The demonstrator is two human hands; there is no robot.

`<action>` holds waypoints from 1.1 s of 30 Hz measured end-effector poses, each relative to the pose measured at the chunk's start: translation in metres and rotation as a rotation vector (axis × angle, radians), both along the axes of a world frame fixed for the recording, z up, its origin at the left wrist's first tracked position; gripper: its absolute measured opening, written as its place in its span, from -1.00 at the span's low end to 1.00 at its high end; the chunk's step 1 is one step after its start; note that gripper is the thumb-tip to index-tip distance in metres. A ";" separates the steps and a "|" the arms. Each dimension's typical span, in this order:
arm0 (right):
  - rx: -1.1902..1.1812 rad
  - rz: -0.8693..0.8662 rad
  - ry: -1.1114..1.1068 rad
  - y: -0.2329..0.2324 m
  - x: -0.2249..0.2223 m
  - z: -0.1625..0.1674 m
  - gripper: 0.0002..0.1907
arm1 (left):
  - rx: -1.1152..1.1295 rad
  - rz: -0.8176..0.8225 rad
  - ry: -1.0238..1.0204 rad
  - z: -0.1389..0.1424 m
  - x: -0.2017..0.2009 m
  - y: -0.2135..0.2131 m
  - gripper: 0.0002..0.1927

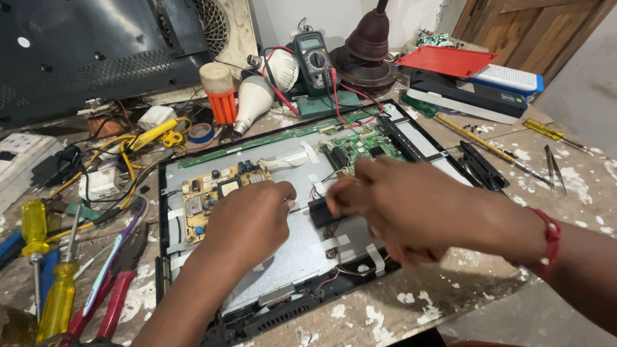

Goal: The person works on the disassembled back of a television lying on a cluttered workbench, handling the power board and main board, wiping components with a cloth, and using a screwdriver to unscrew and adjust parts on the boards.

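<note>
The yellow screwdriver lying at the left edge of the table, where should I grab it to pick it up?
Probably by the fat yellow handle of the screwdriver, coming down from above. The handle is the thickest part and lies bare on top of the clutter, while the thin metal shaft points down toward the red pliers and other tools. Both the left hand and right hand are over the opened monitor.

The right hand (392, 209) is blurred, so its fingers cannot be told apart. Together with the left hand (254, 215) it covers the middle of the opened monitor back (283, 257); the small black part (321, 212) between them shows only partly, and whether any finger grips it is not clear. The near corner of the monitor is cut off by the bottom edge. The yellow screwdrivers (54, 295) are also cut off at the bottom
</note>
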State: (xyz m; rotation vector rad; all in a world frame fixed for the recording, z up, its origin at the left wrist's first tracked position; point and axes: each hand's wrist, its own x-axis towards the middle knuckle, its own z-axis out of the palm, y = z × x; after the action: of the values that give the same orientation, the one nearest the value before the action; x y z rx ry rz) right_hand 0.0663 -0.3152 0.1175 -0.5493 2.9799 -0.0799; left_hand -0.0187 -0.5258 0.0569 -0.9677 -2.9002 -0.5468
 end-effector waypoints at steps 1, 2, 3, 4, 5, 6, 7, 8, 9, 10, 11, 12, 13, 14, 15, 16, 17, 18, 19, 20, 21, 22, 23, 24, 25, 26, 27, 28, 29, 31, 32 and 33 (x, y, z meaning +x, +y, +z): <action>-0.006 0.065 0.197 0.003 -0.006 -0.004 -0.52 | -0.007 -0.003 -0.003 0.000 0.000 0.001 -0.84; -0.050 0.099 0.268 0.003 -0.012 -0.010 -0.55 | -0.011 -0.002 -0.008 0.000 0.000 0.002 -0.84; -0.094 0.132 0.340 0.003 -0.019 -0.016 -0.57 | -0.016 -0.001 -0.012 0.000 0.000 0.002 -0.84; -0.137 0.165 0.412 0.004 -0.024 -0.022 -0.58 | -0.021 -0.001 -0.017 0.000 0.000 0.003 -0.84; -0.122 0.140 0.373 0.004 -0.028 -0.028 -0.62 | -0.013 0.000 -0.011 0.000 0.000 0.003 -0.84; -0.107 0.116 0.336 0.001 -0.032 -0.034 -0.65 | -0.007 0.001 -0.004 0.000 0.000 0.002 -0.84; -0.093 0.092 0.297 -0.001 -0.035 -0.039 -0.68 | -0.001 0.003 0.002 0.000 -0.001 0.002 -0.84; -0.101 0.147 0.326 -0.004 -0.037 -0.044 -0.71 | 0.002 0.009 -0.004 -0.001 -0.001 0.001 -0.84; -0.111 0.201 0.356 -0.008 -0.039 -0.049 -0.73 | 0.004 0.015 -0.011 -0.001 -0.001 0.001 -0.84; -0.120 0.256 0.385 -0.011 -0.040 -0.052 -0.76 | 0.006 0.020 -0.018 -0.002 -0.002 0.000 -0.83; -0.107 0.268 0.398 -0.014 -0.041 -0.056 -0.75 | 0.008 0.020 -0.021 -0.002 -0.003 -0.001 -0.83; -0.092 0.278 0.411 -0.015 -0.042 -0.058 -0.74 | 0.010 0.018 -0.025 -0.002 -0.003 -0.001 -0.82; -0.076 0.288 0.423 -0.016 -0.042 -0.060 -0.72 | 0.013 0.015 -0.030 -0.003 -0.004 -0.001 -0.82; -0.103 0.238 0.390 -0.017 -0.041 -0.062 -0.74 | 0.015 0.019 -0.028 -0.003 -0.004 0.000 -0.81; -0.129 0.188 0.357 -0.018 -0.039 -0.064 -0.75 | 0.017 0.023 -0.027 -0.004 -0.004 0.000 -0.79; -0.154 0.139 0.323 -0.018 -0.039 -0.065 -0.77 | 0.019 0.027 -0.026 -0.005 -0.004 0.000 -0.77; -0.153 0.095 0.309 -0.017 -0.038 -0.066 -0.79 | 0.021 0.025 -0.023 -0.005 -0.004 0.000 -0.78; -0.153 0.052 0.294 -0.016 -0.038 -0.067 -0.80 | 0.021 0.024 -0.021 -0.006 -0.003 -0.001 -0.79; -0.153 0.008 0.279 -0.015 -0.037 -0.068 -0.81 | 0.021 0.021 -0.019 -0.006 -0.003 -0.002 -0.80; -0.138 -0.023 0.293 -0.013 -0.036 -0.068 -0.81 | 0.020 0.015 -0.011 -0.007 -0.004 -0.002 -0.80; -0.123 -0.054 0.309 -0.010 -0.036 -0.068 -0.81 | 0.020 0.008 -0.002 -0.007 -0.004 -0.003 -0.81; -0.107 -0.084 0.324 -0.007 -0.035 -0.067 -0.81 | 0.019 0.002 0.006 -0.007 -0.004 -0.004 -0.82; -0.114 -0.117 0.322 -0.003 -0.033 -0.066 -0.82 | 0.013 0.002 0.004 -0.007 -0.004 -0.004 -0.81; -0.121 -0.148 0.320 0.003 -0.031 -0.064 -0.83 | 0.008 0.002 0.001 -0.008 -0.004 -0.004 -0.81; -0.128 -0.178 0.318 0.008 -0.029 -0.062 -0.85 | 0.003 0.005 -0.001 -0.008 -0.004 -0.005 -0.80; -0.116 -0.151 0.354 0.012 -0.028 -0.060 -0.79 | 0.006 0.003 0.004 -0.009 -0.004 -0.005 -0.82; -0.103 -0.124 0.388 0.017 -0.026 -0.057 -0.74 | 0.011 0.000 0.008 -0.009 -0.004 -0.004 -0.85; -0.090 -0.097 0.424 0.019 -0.025 -0.056 -0.69 | 0.015 -0.003 0.013 -0.010 -0.004 -0.004 -0.86; -0.111 -0.025 0.414 0.020 -0.024 -0.055 -0.71 | 0.023 -0.007 0.019 -0.011 -0.005 -0.004 -0.86; -0.152 0.119 0.391 0.022 -0.020 -0.055 -0.76 | 0.040 -0.015 0.031 -0.013 -0.005 -0.002 -0.85; -0.134 0.206 0.398 0.020 -0.020 -0.056 -0.71 | 0.061 -0.020 0.032 -0.014 -0.005 -0.002 -0.84; -0.116 0.292 0.404 0.017 -0.019 -0.059 -0.64 | 0.082 -0.026 0.033 -0.015 -0.005 0.000 -0.84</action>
State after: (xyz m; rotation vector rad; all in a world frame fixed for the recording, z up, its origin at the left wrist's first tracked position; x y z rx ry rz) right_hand 0.0475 -0.2985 0.0586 -1.1326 3.2469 -0.1306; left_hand -0.0232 -0.5259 0.0419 -0.9946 -2.8160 -0.6391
